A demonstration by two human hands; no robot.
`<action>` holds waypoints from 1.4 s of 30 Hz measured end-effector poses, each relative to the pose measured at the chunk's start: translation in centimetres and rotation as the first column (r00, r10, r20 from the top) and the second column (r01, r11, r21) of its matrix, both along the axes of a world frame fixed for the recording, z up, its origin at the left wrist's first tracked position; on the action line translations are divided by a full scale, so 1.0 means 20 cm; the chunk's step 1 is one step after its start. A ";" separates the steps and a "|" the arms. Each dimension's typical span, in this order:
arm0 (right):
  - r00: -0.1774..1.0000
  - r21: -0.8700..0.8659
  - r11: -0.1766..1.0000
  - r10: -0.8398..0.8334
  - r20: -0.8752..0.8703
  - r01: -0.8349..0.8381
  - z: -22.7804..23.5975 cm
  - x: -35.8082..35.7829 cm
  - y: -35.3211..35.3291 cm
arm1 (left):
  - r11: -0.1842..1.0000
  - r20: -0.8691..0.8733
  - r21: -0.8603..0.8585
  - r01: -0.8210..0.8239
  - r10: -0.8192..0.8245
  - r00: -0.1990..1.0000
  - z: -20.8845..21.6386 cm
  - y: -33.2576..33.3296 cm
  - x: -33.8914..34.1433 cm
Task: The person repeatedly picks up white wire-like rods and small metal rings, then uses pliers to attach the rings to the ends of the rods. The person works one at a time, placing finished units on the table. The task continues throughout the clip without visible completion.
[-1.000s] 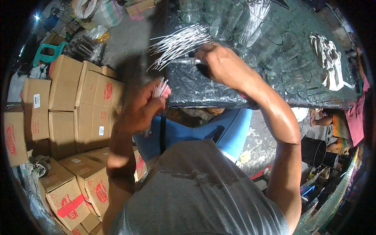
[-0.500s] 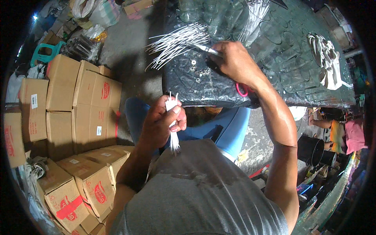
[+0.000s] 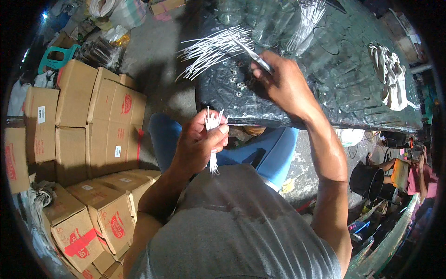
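Note:
My left hand [image 3: 200, 142] is closed around a small bundle of white wicks [image 3: 213, 122], just off the table's near edge. Their upper ends fan out above my fingers and the lower ends hang below. My right hand [image 3: 285, 79] is over the table, gripping a slim silver pair of tweezers [image 3: 253, 56] whose tip points up and left. That tip is at the right side of a loose pile of white wicks [image 3: 209, 49], which overhangs the table's left edge. Several small metal rings [image 3: 238, 86] lie on the black plastic-covered table [image 3: 223, 102] beneath my right hand.
Clear glass jars [image 3: 346, 72] crowd the table's middle and back. Another bunch of white wicks [image 3: 310, 21] lies among them, and white gloves [image 3: 389, 76] lie at the right. Cardboard boxes [image 3: 116, 104] are stacked at my left; a black bucket [image 3: 367, 180] stands right, near another person [image 3: 420, 174].
My right hand has drawn the tweezers slightly right, and they now point more steeply upward. My left hand has shifted a little right, its wicks more spread at the top. The pink ring handle is hidden now.

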State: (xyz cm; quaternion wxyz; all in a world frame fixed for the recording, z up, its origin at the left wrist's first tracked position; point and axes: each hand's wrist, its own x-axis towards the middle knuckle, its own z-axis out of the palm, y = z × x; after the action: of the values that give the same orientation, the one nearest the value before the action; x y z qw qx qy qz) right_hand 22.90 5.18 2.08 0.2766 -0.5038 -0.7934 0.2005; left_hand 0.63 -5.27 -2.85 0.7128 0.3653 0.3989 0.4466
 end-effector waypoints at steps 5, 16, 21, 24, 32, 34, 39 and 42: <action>0.930 -0.322 0.936 0.015 -0.368 -0.142 0.00 -0.04 -0.29 | 1.000 0.086 0.013 0.002 -0.003 0.996 -0.03 0.01 -0.01; 0.899 -0.240 0.937 0.137 -0.416 -0.253 -0.08 -0.07 -0.36 | 0.995 -0.208 0.094 0.036 -0.016 0.978 0.00 0.01 0.01; 0.932 -0.156 0.953 0.205 -0.299 -0.260 -0.09 -0.07 -0.34 | 0.988 -0.298 0.150 0.033 0.014 0.955 0.01 0.01 0.02; 0.914 -0.328 0.926 0.044 -0.403 -0.189 -0.07 -0.07 -0.36 | 0.990 -0.273 0.141 0.026 0.014 0.962 -0.01 0.01 0.01; 0.628 -0.363 0.897 -0.134 -0.766 -0.252 -0.19 -0.12 -0.37 | 0.994 -0.098 0.096 -0.045 0.055 0.994 0.04 0.01 0.03; 0.588 -0.381 0.889 -0.171 -0.790 -0.253 -0.19 -0.14 -0.38 | 0.997 -0.081 0.061 -0.050 0.055 0.995 0.05 0.01 0.04; 0.480 -0.401 0.878 -0.242 -0.843 -0.262 -0.21 -0.19 -0.37 | 1.000 0.016 0.024 -0.020 0.020 1.000 0.02 0.02 0.05; 0.455 -0.374 0.889 -0.226 -0.861 -0.265 -0.24 -0.18 -0.37 | 1.000 0.017 0.002 -0.020 0.020 1.000 0.03 0.03 0.04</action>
State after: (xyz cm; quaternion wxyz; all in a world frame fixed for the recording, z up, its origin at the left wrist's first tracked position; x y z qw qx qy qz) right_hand 19.29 -2.23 -2.80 0.5196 -0.3641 -0.4649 0.6175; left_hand 1.45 -4.59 -2.19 0.7111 0.3584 0.3960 0.4572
